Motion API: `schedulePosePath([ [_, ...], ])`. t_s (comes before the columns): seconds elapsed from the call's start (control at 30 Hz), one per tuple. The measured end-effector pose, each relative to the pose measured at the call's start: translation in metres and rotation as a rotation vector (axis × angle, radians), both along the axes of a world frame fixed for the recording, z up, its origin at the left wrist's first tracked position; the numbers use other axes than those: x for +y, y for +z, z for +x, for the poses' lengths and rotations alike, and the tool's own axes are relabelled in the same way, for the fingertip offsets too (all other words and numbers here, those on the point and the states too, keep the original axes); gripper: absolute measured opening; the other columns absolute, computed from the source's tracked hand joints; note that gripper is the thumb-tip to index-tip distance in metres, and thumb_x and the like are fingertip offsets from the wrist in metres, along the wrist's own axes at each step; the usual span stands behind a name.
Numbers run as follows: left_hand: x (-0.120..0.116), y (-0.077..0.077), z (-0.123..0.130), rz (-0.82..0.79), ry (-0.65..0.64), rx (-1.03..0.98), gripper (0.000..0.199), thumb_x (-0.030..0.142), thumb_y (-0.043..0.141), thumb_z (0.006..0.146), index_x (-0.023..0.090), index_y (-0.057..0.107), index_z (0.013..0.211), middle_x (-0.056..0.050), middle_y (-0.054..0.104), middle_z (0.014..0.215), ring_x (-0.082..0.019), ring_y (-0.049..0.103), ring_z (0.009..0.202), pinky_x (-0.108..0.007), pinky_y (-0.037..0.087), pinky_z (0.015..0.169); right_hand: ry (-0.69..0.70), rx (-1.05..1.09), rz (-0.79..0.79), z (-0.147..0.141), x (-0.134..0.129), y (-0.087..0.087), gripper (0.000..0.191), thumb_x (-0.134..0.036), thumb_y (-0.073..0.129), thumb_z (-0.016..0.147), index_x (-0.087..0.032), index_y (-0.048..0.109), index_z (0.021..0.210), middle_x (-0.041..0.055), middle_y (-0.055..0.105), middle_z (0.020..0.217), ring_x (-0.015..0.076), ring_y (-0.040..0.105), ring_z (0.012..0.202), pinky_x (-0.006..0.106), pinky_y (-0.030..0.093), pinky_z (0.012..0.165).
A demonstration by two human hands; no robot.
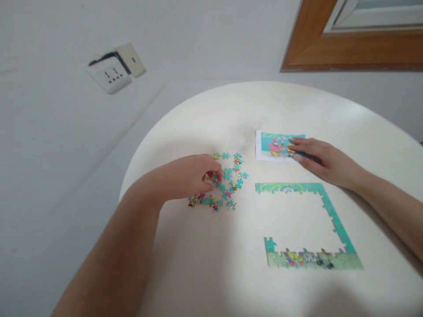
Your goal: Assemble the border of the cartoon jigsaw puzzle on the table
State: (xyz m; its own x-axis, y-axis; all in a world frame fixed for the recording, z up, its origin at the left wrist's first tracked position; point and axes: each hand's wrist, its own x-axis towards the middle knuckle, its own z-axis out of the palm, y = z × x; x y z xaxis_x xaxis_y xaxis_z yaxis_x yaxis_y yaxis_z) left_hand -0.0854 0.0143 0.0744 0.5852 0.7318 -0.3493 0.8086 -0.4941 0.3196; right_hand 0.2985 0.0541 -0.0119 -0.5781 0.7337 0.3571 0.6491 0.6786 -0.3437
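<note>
My left hand [190, 176] hovers at or just over a scatter of jigsaw pieces [228, 173], mostly teal with bits of yellow and pink. Its thumb and forefinger are curved with a gap between them, and loose pieces show through that gap; I see none gripped. Fingers outstretched, my right hand [322, 158] lies across the right side of a picture card [271, 152] with cartoon figures on teal, covering part of it. Below the card sits a partly joined puzzle border [335, 222], with its top, right and bottom sides linked and a gap along its left side.
Everything lies on a round white table [211, 273] that stands close to a pale wall. A wall socket [110, 75] hangs loose at the upper left, beside a beige plate [131, 59]. At the upper right is a wooden window frame [350, 50].
</note>
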Motion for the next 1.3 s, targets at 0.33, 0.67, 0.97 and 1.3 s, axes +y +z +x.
schedulePosePath([
  [0.33,0.003,0.002,-0.011,0.036,0.028,0.054,0.03,0.02,0.055,0.078,0.023,0.069,0.105,-0.005,0.063,0.103,-0.02,0.062,0.089,-0.031,0.046,0.082,0.014,0.005,0.012,0.001,0.001,-0.001,0.039,-0.035,0.054,0.097,-0.032,0.063,0.134,0.0045,0.067,0.134,0.0294,0.056,0.133,0.059,0.044,0.114],
  [0.67,0.012,-0.007,-0.036,0.25,0.277,0.167,0.037,0.012,0.047,0.078,0.022,0.067,0.109,-0.009,0.061,0.106,-0.023,0.063,0.09,-0.034,0.047,0.08,0.01,-0.009,0.015,0.001,0.001,-0.002,0.039,-0.034,0.054,0.097,-0.028,0.063,0.134,0.0077,0.067,0.134,0.0293,0.056,0.133,0.057,0.045,0.113],
  [0.97,0.013,-0.01,-0.038,0.164,0.266,0.161,0.034,0.024,0.052,0.082,0.021,0.065,0.113,-0.009,0.063,0.109,-0.023,0.064,0.094,-0.031,0.049,0.078,0.003,0.006,0.02,0.001,0.0,-0.004,0.039,-0.034,0.055,0.096,-0.027,0.065,0.133,0.0083,0.067,0.134,0.029,0.057,0.133,0.056,0.045,0.113],
  [1.3,0.014,-0.012,-0.034,0.066,0.306,0.11,0.032,0.029,0.058,0.082,0.023,0.066,0.112,-0.006,0.067,0.106,-0.021,0.066,0.088,-0.031,0.05,0.077,-0.008,-0.018,0.011,0.002,0.001,-0.006,0.039,-0.037,0.052,0.098,-0.026,0.064,0.133,0.009,0.068,0.133,0.0294,0.056,0.133,0.056,0.044,0.113],
])
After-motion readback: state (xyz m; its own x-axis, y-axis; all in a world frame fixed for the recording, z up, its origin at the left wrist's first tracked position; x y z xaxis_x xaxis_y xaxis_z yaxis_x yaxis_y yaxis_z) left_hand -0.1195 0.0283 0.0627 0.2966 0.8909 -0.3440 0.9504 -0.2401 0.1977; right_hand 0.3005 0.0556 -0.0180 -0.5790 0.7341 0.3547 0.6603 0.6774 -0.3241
